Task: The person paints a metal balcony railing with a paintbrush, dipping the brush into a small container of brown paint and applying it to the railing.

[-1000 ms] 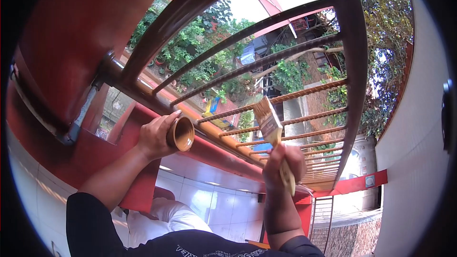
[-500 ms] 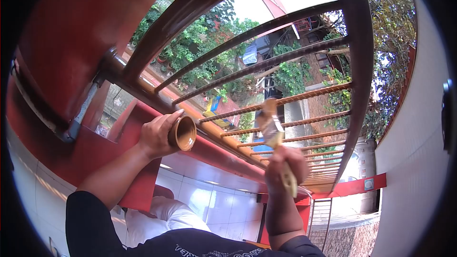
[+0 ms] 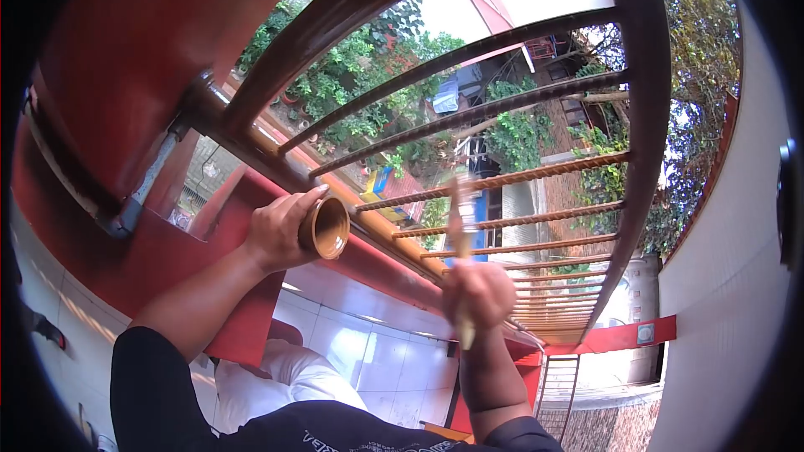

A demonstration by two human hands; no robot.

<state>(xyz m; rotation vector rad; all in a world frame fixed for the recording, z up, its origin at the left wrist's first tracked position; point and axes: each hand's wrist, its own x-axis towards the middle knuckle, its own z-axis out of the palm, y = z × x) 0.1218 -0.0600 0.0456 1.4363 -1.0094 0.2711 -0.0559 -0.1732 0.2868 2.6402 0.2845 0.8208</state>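
My left hand (image 3: 275, 232) is wrapped round a small cup (image 3: 328, 230) with brown liquid paint inside, its mouth tilted toward me. In my right hand (image 3: 482, 293) is a flat paintbrush (image 3: 466, 253), gripped by its pale handle with the bristles pointing up. The brush head is blurred and overlaps a ribbed metal bar (image 3: 536, 173) of the railing. Brown paint coats the upper bars and the thick frame (image 3: 649, 92), while bars lower in view look rustier. The cup sits near the railing's bottom rail (image 3: 368, 215), which is dark at one end and yellowish-orange further along.
A red ledge (image 3: 381, 272) runs beneath the railing, beside a red wall (image 3: 126, 42). Below are white floor tiles (image 3: 389, 368). A metal pipe (image 3: 155, 172) stands at the left. Plants (image 3: 335, 75) grow beyond the bars, and a pale wall (image 3: 737, 301) rises at the right.
My right hand has moved left and slightly down, and the paintbrush has swung from a slant to nearly upright. My left hand with the cup has hardly shifted.
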